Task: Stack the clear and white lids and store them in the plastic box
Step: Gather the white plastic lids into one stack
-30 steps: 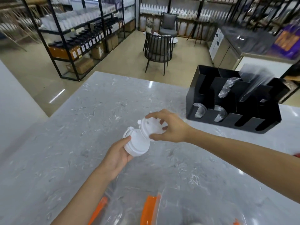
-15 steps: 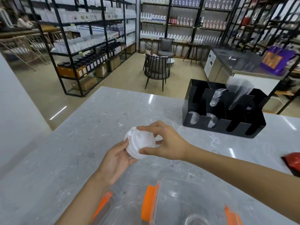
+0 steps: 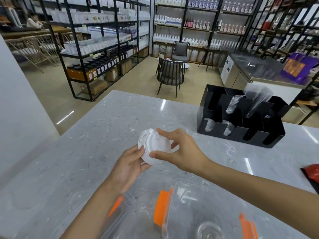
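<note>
A stack of white lids is held above the grey marble counter, tilted on edge. My left hand grips the stack from below and the left. My right hand pinches its right side, thumb on the lower rim and fingers over the top. Close to me stands the clear plastic box with orange clips; something clear and round, apparently a clear lid, lies in it. The box's clear cover with orange clips lies to its left, partly behind my left forearm.
A black cup-and-lid organiser stands at the back right of the counter, holding clear cups and plastic sleeves. A red object pokes in at the right edge. Beyond the counter are chairs and shelving.
My right hand has pressed its white lid onto the lids in my left hand, so they now form one stack. The camera has tilted up, and the box shows more.
</note>
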